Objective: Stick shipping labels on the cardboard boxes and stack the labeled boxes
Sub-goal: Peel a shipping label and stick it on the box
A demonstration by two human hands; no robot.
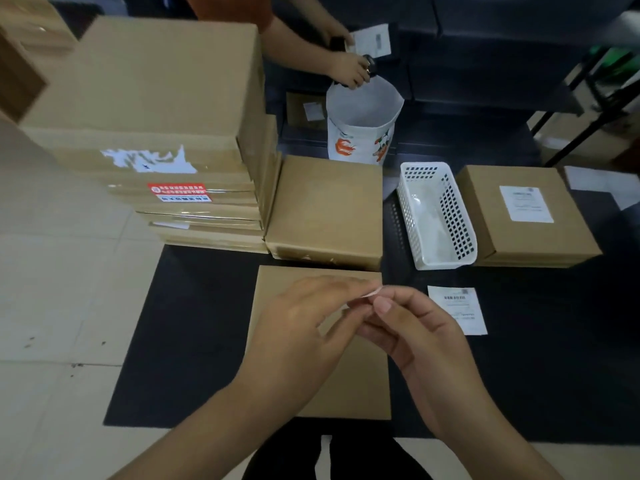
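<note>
A flat unlabeled cardboard box [349,382] lies on the black mat right in front of me. Above it my left hand [298,327] and my right hand [412,334] meet, both pinching a thin, pale label [367,295] seen edge-on between the fingertips. Another shipping label [459,310] with a barcode lies flat on the mat to the right of the box. A cardboard box with a white label [526,216] on top sits at the far right. An unlabeled box [329,209] lies just behind the near one.
A tall stack of cardboard boxes [156,109] stands at the left. A white plastic basket [436,216] sits between the two far boxes. Another person's hands [349,69] work over a white bag [363,123] at the back. Tiled floor surrounds the black mat [194,323].
</note>
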